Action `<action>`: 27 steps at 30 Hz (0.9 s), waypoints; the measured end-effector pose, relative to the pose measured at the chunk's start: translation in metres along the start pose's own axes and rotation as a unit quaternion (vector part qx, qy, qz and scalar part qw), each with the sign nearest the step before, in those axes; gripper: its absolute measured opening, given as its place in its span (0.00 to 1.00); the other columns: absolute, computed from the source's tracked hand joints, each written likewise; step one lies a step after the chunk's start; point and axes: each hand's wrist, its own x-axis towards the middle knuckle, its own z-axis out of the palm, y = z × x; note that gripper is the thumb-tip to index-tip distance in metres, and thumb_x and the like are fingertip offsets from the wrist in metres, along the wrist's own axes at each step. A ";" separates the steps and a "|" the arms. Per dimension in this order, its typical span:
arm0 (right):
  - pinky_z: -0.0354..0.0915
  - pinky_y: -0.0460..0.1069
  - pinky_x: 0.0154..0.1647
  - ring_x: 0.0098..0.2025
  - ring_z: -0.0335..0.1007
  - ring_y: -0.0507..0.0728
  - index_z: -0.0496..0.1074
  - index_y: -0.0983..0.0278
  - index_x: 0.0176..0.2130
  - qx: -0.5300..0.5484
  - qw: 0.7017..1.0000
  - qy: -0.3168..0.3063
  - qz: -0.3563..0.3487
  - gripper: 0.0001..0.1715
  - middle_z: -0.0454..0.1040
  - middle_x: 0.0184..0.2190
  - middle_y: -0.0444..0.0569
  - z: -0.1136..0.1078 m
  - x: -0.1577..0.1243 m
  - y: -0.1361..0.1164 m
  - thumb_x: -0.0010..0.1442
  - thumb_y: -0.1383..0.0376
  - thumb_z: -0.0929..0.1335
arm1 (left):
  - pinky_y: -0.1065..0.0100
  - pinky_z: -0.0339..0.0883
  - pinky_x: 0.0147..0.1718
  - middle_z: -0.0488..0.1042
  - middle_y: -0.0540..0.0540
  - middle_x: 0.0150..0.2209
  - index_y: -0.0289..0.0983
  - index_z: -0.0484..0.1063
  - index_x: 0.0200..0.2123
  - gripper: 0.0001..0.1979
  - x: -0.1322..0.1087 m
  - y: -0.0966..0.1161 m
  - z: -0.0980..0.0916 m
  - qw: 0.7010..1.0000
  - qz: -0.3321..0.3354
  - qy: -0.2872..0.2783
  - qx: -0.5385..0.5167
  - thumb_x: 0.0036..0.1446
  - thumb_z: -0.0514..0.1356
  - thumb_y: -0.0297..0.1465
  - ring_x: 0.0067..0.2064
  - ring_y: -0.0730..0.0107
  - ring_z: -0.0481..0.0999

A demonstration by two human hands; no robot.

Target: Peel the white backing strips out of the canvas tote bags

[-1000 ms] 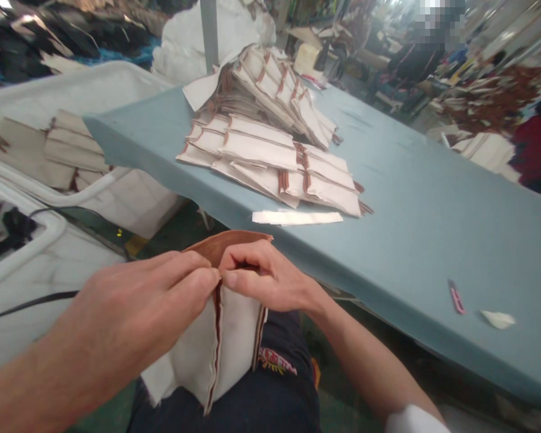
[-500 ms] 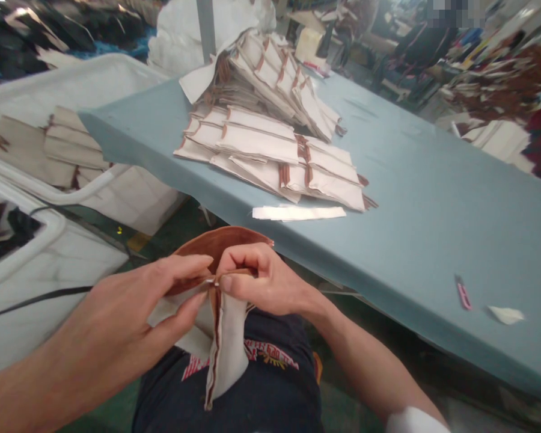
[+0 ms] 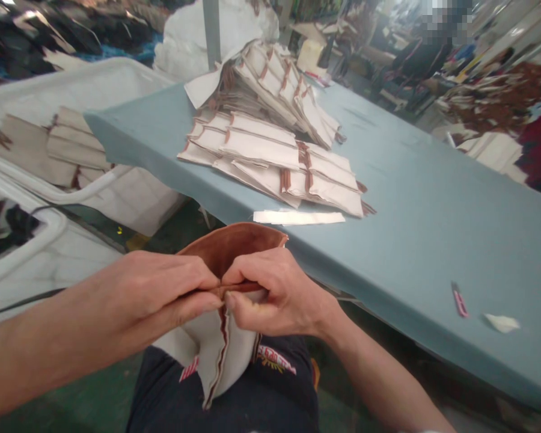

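Observation:
Above my lap, both hands pinch the edge of a sewn fabric piece [image 3: 241,352], off-white on one face and brown on the other. My left hand [image 3: 166,294] grips the edge from the left, thumb below and fingers above. Close against it, my right hand [image 3: 270,288] pinches the same edge, its thumb tip beside the seam. A brown flap [image 3: 238,240] arches up behind my fingers. The seam, with dark brown edging, runs down from my fingertips to a hanging corner. My fingers cover the pinched spot.
A blue-grey table [image 3: 401,228] stands ahead, bearing stacked off-white pieces with brown edges [image 3: 261,147]. A white strip [image 3: 297,217] lies near its front edge. Pink-handled thread snips [image 3: 458,300] and a cloth scrap [image 3: 502,323] are at right. White bins [image 3: 130,69] stand left; a person [image 3: 421,57] is in the background.
My left hand has closed its fingers onto the edge beside my right thumb. The brown flap has spread wider, and the seam has shifted slightly right.

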 end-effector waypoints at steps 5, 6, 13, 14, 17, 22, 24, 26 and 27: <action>0.58 0.48 0.30 0.27 0.67 0.51 0.70 0.60 0.35 -0.094 0.994 -0.012 -0.051 0.08 0.76 0.26 0.41 -0.008 -0.001 -0.016 0.66 0.71 0.66 | 0.68 0.63 0.31 0.80 0.55 0.30 0.44 0.79 0.36 0.12 0.001 0.003 -0.007 0.996 0.038 -0.079 0.000 0.74 0.58 0.32 0.30 0.70 0.79; 0.58 0.49 0.31 0.28 0.68 0.52 0.70 0.60 0.35 -0.113 0.992 -0.024 -0.055 0.09 0.77 0.27 0.42 -0.010 0.000 -0.020 0.67 0.72 0.65 | 0.68 0.62 0.30 0.79 0.56 0.29 0.44 0.79 0.36 0.12 0.001 0.004 -0.008 0.996 0.025 -0.087 0.000 0.72 0.58 0.30 0.30 0.71 0.78; 0.63 0.51 0.35 0.30 0.68 0.54 0.68 0.59 0.34 -0.101 0.991 -0.091 -0.014 0.10 0.76 0.27 0.44 -0.017 0.002 -0.031 0.71 0.66 0.64 | 0.62 0.48 0.23 0.67 0.58 0.21 0.43 0.61 0.27 0.13 0.003 0.015 0.002 0.989 0.131 0.003 0.064 0.64 0.55 0.23 0.21 0.75 0.62; 0.62 0.51 0.34 0.29 0.68 0.54 0.68 0.59 0.34 -0.068 0.994 -0.083 -0.003 0.11 0.74 0.27 0.43 -0.015 0.003 -0.029 0.71 0.65 0.64 | 0.63 0.48 0.22 0.65 0.58 0.21 0.43 0.58 0.26 0.14 0.003 0.016 0.007 0.987 0.148 0.022 0.058 0.64 0.54 0.22 0.21 0.76 0.61; 0.57 0.49 0.27 0.24 0.61 0.51 0.66 0.59 0.31 0.120 0.987 -0.076 0.079 0.19 0.66 0.23 0.39 -0.003 0.004 -0.022 0.74 0.56 0.67 | 0.66 0.49 0.21 0.56 0.59 0.20 0.43 0.52 0.26 0.16 0.000 0.019 0.020 0.989 0.139 0.056 -0.012 0.63 0.52 0.21 0.21 0.76 0.57; 0.48 0.48 0.21 0.21 0.46 0.49 0.61 0.58 0.24 0.343 0.917 -0.038 0.199 0.35 0.54 0.19 0.36 0.023 0.005 -0.015 0.67 0.39 0.73 | 0.68 0.49 0.21 0.50 0.58 0.21 0.42 0.47 0.26 0.19 -0.009 0.019 0.035 0.986 0.028 0.068 -0.152 0.67 0.53 0.27 0.21 0.76 0.53; 0.47 0.47 0.21 0.21 0.44 0.48 0.61 0.58 0.24 0.374 0.901 -0.024 0.219 0.38 0.53 0.18 0.34 0.028 0.007 -0.013 0.61 0.35 0.76 | 0.69 0.52 0.21 0.53 0.57 0.20 0.42 0.49 0.24 0.20 -0.009 0.015 0.035 0.980 -0.005 0.057 -0.192 0.67 0.56 0.29 0.22 0.75 0.53; 0.48 0.47 0.20 0.21 0.44 0.48 0.61 0.58 0.24 0.397 0.883 -0.033 0.246 0.39 0.54 0.18 0.33 0.030 0.010 -0.010 0.54 0.34 0.79 | 0.71 0.57 0.23 0.60 0.56 0.20 0.42 0.56 0.24 0.20 -0.010 0.009 0.032 0.974 -0.008 0.035 -0.223 0.69 0.58 0.31 0.23 0.74 0.59; 0.48 0.47 0.20 0.20 0.45 0.48 0.61 0.58 0.24 0.407 0.876 -0.041 0.255 0.40 0.54 0.17 0.33 0.030 0.011 -0.008 0.51 0.34 0.81 | 0.71 0.60 0.24 0.64 0.56 0.21 0.41 0.61 0.25 0.18 -0.011 0.006 0.030 0.972 -0.002 0.023 -0.235 0.70 0.58 0.32 0.24 0.74 0.63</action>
